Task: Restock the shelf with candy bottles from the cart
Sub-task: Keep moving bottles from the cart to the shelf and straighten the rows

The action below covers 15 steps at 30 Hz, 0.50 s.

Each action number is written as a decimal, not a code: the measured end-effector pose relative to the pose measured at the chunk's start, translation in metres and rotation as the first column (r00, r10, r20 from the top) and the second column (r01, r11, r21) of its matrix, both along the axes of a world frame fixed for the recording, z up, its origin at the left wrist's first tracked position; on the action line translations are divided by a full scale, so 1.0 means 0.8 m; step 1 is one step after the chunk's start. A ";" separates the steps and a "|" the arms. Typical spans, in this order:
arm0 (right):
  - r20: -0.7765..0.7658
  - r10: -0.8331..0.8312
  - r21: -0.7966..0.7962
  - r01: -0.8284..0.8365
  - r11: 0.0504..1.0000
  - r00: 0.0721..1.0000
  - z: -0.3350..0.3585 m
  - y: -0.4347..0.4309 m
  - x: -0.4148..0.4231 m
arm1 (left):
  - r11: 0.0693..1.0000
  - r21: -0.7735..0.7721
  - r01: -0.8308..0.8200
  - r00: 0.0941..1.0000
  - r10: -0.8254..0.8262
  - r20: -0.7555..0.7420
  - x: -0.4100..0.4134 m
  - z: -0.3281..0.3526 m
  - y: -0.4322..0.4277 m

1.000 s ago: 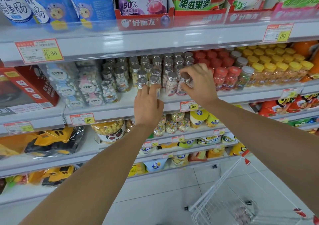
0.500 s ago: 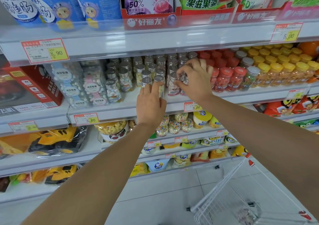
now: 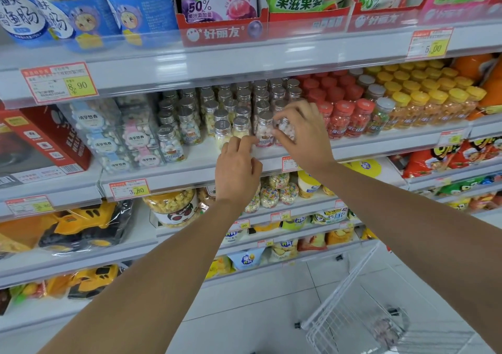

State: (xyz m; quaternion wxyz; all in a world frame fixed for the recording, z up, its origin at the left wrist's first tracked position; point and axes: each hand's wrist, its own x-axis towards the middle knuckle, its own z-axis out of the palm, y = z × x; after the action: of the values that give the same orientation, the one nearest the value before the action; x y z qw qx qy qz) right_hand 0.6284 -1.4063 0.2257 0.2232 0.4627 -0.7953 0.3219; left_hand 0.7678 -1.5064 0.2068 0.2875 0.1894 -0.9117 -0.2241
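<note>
Your shelf (image 3: 201,163) carries rows of silver-capped candy bottles (image 3: 187,125). The wire cart (image 3: 350,323) stands at lower right. Your right hand (image 3: 304,136) pinches one front-row bottle (image 3: 285,128) between thumb and curled fingers, upright near the shelf's front edge. Your left hand (image 3: 239,169), fingers bent, touches the neighbouring front bottles low down. Whether it grips one cannot be told.

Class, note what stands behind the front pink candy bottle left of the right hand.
More silver-capped bottles in a row. The upper shelf hides anything further back; the right hand partly covers the next bottle.
</note>
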 end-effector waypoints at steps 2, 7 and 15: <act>0.048 0.030 -0.026 -0.028 0.999 0.998 -0.006 0.020 0.006 | 0.999 0.007 0.049 0.999 -0.049 0.003 -0.003 -0.007 0.011; 0.193 0.006 -0.068 0.007 0.998 0.981 -0.037 0.098 0.008 | 0.972 0.058 0.228 0.972 -0.231 0.049 -0.024 -0.037 0.060; 0.466 -0.194 0.111 0.160 0.981 0.863 -0.162 0.282 -0.008 | 0.875 0.233 0.425 0.769 -0.484 0.417 -0.057 -0.179 0.207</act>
State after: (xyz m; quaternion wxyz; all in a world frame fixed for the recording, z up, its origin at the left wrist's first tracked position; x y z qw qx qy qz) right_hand 0.6221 -1.1808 0.0958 0.0341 0.3022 -0.8752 0.3762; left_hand 0.7222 -1.3409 0.0639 -0.0137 0.0282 -0.9560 -0.2916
